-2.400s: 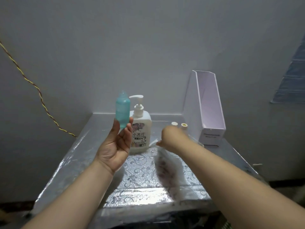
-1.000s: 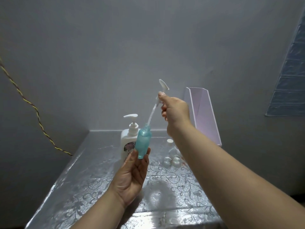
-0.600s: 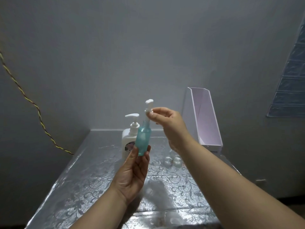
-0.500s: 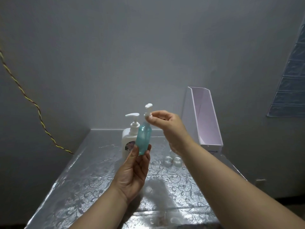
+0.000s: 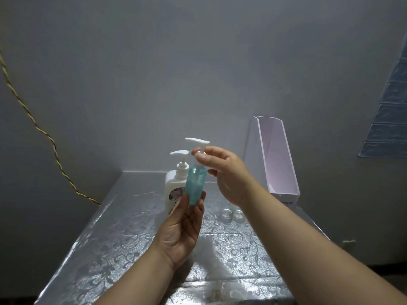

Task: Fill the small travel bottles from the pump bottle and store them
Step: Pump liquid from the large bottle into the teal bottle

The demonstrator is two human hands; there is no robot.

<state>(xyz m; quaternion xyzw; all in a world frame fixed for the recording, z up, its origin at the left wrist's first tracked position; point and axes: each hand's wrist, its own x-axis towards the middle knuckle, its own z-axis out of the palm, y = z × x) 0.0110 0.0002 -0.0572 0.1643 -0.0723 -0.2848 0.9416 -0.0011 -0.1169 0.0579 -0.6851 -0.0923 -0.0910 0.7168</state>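
Our left hand (image 5: pixel 182 230) grips the base of the teal travel bottle (image 5: pixel 195 183), held above the table (image 5: pixel 132 238) in front of the white pump bottle (image 5: pixel 174 183). Our right hand (image 5: pixel 226 172) pinches the small pump cap (image 5: pixel 198 143) at its neck.

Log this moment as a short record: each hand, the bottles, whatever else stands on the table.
left hand: grips the teal travel bottle by its lower half, upright, in the air
right hand: pinches the white pump top at that bottle's neck
white pump bottle: stands on the table behind the held bottle, untouched
small clear containers: two, side by side on the table, partly behind the right forearm
pink box: open-topped, at the table's far right edge
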